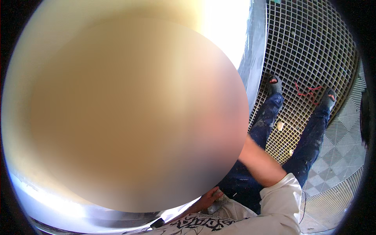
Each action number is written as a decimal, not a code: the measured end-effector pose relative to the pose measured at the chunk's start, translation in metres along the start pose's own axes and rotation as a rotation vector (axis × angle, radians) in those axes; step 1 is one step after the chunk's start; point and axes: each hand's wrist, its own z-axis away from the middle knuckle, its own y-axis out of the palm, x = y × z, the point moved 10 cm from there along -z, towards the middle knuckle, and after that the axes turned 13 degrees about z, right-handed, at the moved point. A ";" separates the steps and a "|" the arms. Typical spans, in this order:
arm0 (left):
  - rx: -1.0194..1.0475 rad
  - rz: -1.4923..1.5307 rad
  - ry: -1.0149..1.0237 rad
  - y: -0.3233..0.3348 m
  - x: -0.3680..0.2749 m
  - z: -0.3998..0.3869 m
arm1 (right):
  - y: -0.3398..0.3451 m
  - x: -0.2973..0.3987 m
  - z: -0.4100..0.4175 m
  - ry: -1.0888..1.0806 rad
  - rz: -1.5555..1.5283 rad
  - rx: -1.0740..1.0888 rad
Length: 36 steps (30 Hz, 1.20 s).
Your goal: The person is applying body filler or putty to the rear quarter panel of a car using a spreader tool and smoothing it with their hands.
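Note:
A large round blurred patch hides much of the view. My right forearm, below a rolled pale sleeve, reaches into the patch; my right hand and whatever it touches cannot be made out there. Low in the picture, my left hand lies close to my dark trousers and the hem of my pale printed shirt. Its fingers rest at a pale, crumpled thing, and whether they grip it is unclear. Before me spreads a big smooth cream-coloured surface with a shiny, bluish-white border.
Below the surface's right side is a grid floor grating, where my feet in dark open-toed footwear stand. Red strands and small pale scraps lie on it. Patterned grey floor tiles adjoin it; a thin dark cable hangs beside my sleeve.

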 end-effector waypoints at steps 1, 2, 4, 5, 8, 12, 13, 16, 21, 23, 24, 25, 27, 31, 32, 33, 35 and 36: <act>0.003 0.011 0.002 0.000 0.004 -0.002 | -0.003 -0.009 -0.009 -0.051 0.011 -0.040; -0.008 0.041 0.006 0.000 0.011 -0.004 | -0.004 -0.025 -0.017 -0.032 -0.036 -0.108; 0.003 0.082 0.013 0.002 0.021 -0.007 | -0.018 -0.068 -0.032 0.095 -0.027 -0.200; 0.011 0.088 0.018 0.003 0.022 -0.007 | -0.027 -0.090 -0.037 0.201 0.012 -0.222; 0.019 0.069 0.025 0.003 0.006 -0.002 | -0.034 -0.133 -0.049 0.625 -0.157 -0.152; 0.041 0.024 0.086 0.006 -0.020 0.000 | -0.024 -0.083 -0.036 0.294 -0.140 -0.260; 0.033 0.035 0.106 0.006 -0.021 0.002 | -0.020 -0.052 -0.029 0.159 -0.003 -0.273; 0.019 0.057 0.148 0.006 -0.031 0.005 | -0.009 -0.011 -0.010 0.074 -0.120 -0.257; -0.148 0.001 0.235 -0.001 -0.038 0.009 | -0.020 -0.041 -0.025 0.205 -0.173 -0.251; -0.042 -0.060 0.238 0.007 -0.045 0.006 | -0.010 -0.009 -0.016 0.070 -0.227 -0.249; 0.009 -0.084 0.239 0.011 -0.047 0.006 | -0.007 0.001 -0.016 0.037 -0.174 -0.212; 0.037 -0.054 0.227 0.013 -0.045 0.006 | -0.008 0.010 -0.016 0.013 -0.111 -0.184; 0.089 0.003 0.211 0.014 -0.045 0.003 | -0.017 -0.005 -0.025 0.085 -0.108 -0.165; 0.049 0.077 0.215 0.009 -0.056 0.015 | -0.015 -0.019 -0.028 0.190 -0.283 -0.218; 0.028 0.062 0.244 0.007 -0.060 0.010 | -0.010 -0.008 -0.024 0.099 -0.258 -0.191; 0.020 0.049 0.255 0.010 -0.059 0.012 | -0.007 0.005 -0.015 0.026 -0.221 -0.161; 0.028 0.011 0.239 0.015 -0.055 0.015 | 0.004 0.013 -0.012 -0.034 -0.181 -0.077; 0.043 -0.017 0.219 0.014 -0.061 0.015 | 0.001 0.009 -0.018 -0.028 -0.151 -0.043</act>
